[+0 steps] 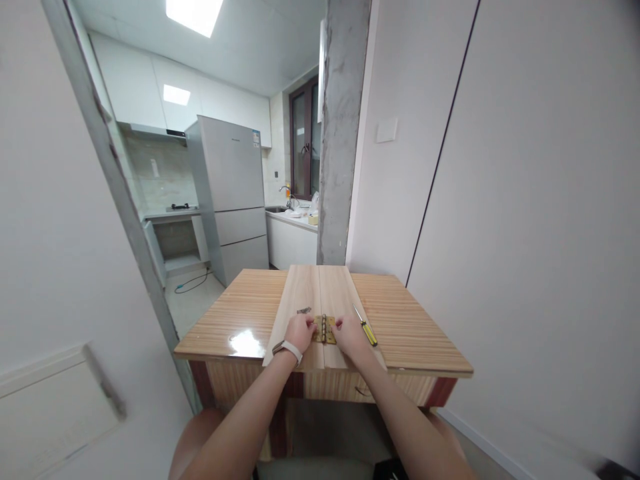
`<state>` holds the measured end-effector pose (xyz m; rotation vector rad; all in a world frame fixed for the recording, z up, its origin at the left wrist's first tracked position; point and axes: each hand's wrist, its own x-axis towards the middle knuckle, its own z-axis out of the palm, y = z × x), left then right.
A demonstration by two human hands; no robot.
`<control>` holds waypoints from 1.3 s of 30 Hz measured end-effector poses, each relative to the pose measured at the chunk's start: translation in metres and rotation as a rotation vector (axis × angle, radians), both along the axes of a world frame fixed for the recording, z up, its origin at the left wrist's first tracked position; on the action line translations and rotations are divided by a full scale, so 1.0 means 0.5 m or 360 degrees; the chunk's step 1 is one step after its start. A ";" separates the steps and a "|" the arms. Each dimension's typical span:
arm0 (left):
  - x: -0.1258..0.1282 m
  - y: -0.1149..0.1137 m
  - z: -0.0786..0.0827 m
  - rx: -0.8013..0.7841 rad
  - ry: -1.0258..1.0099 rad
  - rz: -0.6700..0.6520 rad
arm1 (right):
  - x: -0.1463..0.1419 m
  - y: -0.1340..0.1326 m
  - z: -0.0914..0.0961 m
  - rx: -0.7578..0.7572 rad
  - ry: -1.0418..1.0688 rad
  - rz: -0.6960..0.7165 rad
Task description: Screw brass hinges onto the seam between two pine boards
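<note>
A brass-coloured hinge lies opened flat across the seam between two pale wooden boards set side by side. My left hand, with a pale band on its wrist, pinches the hinge's left leaf. The fingers of my right hand are closed at the right leaf's edge. Just beyond my left hand is a small pile of screws, too small to make out singly. A screwdriver with a yellow and black handle rests by my right hand, its tip pointing away from me.
The boards lie on a wood-grain table with a drawer in front. White walls stand close on both sides. Beyond the table are a grey fridge, a sink counter and a cable on the floor.
</note>
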<state>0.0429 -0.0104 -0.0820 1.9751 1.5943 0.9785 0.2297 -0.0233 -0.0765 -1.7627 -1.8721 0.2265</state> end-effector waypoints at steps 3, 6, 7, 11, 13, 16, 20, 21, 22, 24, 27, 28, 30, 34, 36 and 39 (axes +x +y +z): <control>-0.015 -0.012 -0.003 0.0166 0.0076 -0.0132 | 0.003 -0.021 0.002 0.0096 -0.0055 0.0049; -0.034 -0.021 -0.011 0.0251 -0.0033 -0.0268 | 0.008 -0.042 0.004 0.0276 -0.0010 0.0309; -0.039 -0.023 -0.014 0.0252 -0.0094 -0.0313 | 0.009 -0.048 0.004 0.0307 0.0013 0.0381; -0.051 -0.022 -0.030 0.0198 -0.0242 -0.0435 | 0.013 -0.061 -0.001 0.0303 0.0061 0.0508; -0.053 -0.018 -0.038 0.0158 -0.0254 -0.0450 | 0.014 -0.063 -0.005 0.0293 0.0057 0.0544; -0.054 -0.012 -0.046 0.0124 -0.0276 -0.0448 | 0.013 -0.063 -0.010 0.0267 0.0033 0.0580; -0.055 -0.011 -0.048 0.0084 -0.0301 -0.0428 | 0.012 -0.062 -0.013 0.0240 0.0010 0.0558; -0.054 -0.012 -0.047 0.0080 -0.0299 -0.0418 | 0.011 -0.063 -0.013 0.0236 0.0005 0.0555; -0.054 -0.014 -0.045 0.0078 -0.0293 -0.0409 | 0.011 -0.063 -0.013 0.0227 -0.0002 0.0553; -0.053 -0.018 -0.041 0.0082 -0.0277 -0.0388 | 0.009 -0.064 -0.011 0.0215 -0.0019 0.0549; -0.051 -0.025 -0.032 0.0085 -0.0269 -0.0354 | 0.006 -0.066 -0.010 0.0198 -0.0039 0.0544; -0.050 -0.027 -0.029 0.0081 -0.0275 -0.0347 | 0.006 -0.066 -0.010 0.0193 -0.0041 0.0541; -0.049 -0.031 -0.023 0.0068 -0.0291 -0.0335 | 0.005 -0.065 -0.011 0.0183 -0.0047 0.0536; -0.046 -0.035 -0.015 0.0049 -0.0325 -0.0319 | 0.004 -0.062 -0.014 0.0165 -0.0060 0.0548; -0.045 -0.036 -0.014 0.0037 -0.0349 -0.0317 | 0.004 -0.060 -0.016 0.0166 -0.0057 0.0559; -0.046 -0.034 -0.017 0.0046 -0.0364 -0.0321 | 0.005 -0.060 -0.017 0.0192 -0.0054 0.0566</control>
